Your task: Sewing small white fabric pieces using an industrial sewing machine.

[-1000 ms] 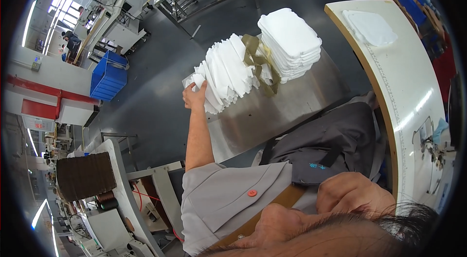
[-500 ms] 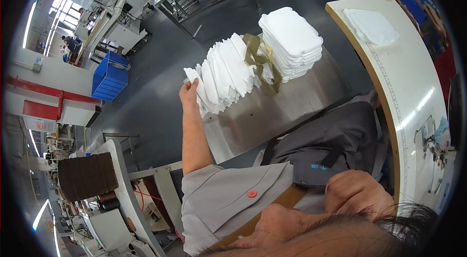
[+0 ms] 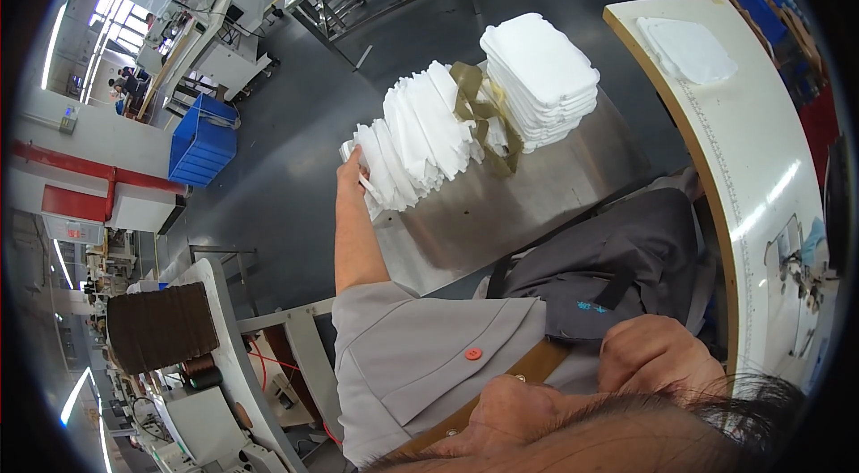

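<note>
My left hand (image 3: 352, 170) is closed at the near-left end of a leaning row of white fabric pieces (image 3: 425, 128). Its fingers lie against the outermost ones, and part of the grip is hidden behind the hand. An olive-green ribbon (image 3: 483, 115) lies in loops at the row's right end. Beyond it rises a neat stack of flat white pieces (image 3: 541, 70) with rounded corners. Row, ribbon and stack all rest on a metal tabletop (image 3: 465, 231). Curled like a fist, my right hand (image 3: 658, 352) is held close to me at the lower right, with nothing visible in it.
A curved white table (image 3: 716, 133) with a wooden edge stands at the right, carrying a flat white piece (image 3: 689, 51) and sewing-machine parts (image 3: 796, 267). Blue crates (image 3: 204, 140) stand on the grey floor. Dark brown fabric (image 3: 163, 325) lies on a machine table at the lower left.
My left hand has shifted slightly at the row's end, and the end pieces have moved and lean differently. My right hand has stayed curled in place.
</note>
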A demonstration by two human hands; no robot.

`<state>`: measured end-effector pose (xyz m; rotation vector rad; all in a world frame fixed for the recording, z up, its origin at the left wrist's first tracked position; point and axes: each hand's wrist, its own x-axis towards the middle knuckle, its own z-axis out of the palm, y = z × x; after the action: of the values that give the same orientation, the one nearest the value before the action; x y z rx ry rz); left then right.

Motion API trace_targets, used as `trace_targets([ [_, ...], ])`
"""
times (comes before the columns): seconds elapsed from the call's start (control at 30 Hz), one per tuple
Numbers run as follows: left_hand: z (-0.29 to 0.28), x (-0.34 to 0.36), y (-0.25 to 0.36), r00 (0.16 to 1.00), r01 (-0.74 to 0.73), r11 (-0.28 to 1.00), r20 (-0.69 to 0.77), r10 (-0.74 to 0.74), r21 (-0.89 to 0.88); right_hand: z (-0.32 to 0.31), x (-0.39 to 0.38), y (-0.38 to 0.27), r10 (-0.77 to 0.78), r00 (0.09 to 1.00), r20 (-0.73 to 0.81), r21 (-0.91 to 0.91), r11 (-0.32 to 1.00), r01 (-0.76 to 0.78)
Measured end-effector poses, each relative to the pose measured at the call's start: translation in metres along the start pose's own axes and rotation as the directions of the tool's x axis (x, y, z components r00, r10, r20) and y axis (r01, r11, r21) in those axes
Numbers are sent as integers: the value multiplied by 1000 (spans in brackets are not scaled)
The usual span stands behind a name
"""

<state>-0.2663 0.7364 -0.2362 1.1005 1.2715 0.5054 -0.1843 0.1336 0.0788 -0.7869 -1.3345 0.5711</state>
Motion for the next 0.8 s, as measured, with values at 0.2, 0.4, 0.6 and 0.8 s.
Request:
trace_targets([
  [0.2, -5, -9, 0, 997, 74, 983, -10, -73, 169, -2, 5, 13, 52, 998, 31, 37, 998, -53],
  [0.4, -5, -26, 0, 997, -58, 897, -23, 76, 437, -3, 11, 8, 74, 997, 35, 27, 997, -75],
  [0.6, -26, -17, 0, 996, -43, 917, -60, 73, 397, -9, 20, -3, 205, 972, 112, 75, 974, -214],
  [0.8, -77, -30, 9, 995, -87, 989, -39, 93, 122, -10, 23, -11, 202, 968, 147, 60, 975, -213],
])
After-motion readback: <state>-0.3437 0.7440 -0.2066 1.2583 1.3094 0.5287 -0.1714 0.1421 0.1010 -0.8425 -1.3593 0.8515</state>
